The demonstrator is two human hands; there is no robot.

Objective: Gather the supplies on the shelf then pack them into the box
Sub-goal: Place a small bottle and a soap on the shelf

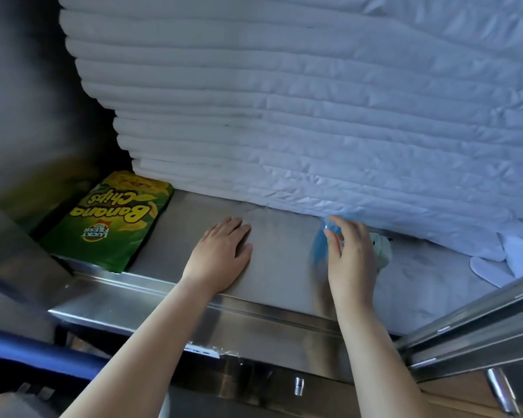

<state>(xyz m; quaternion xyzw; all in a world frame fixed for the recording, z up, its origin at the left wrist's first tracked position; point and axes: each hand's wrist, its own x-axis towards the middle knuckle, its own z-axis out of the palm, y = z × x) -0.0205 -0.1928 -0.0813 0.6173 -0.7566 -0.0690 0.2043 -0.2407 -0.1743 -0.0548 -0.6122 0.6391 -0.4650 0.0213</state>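
blurred blue item (317, 250) in right hand (352, 254), chips bag (112, 224) near left hand (221, 251).

We note the chip bag (112, 224) lying flat at the left end of the shelf (278, 267), its near edge close to the front lip. The stack of folded linens (284, 116) fills the back, its left corner just behind the bag. The left hand (221, 251) rests flat on the shelf before the stack, right of the bag. Further right, the right hand (352, 257) holds a bottle (319, 245) just before the stack's foot.
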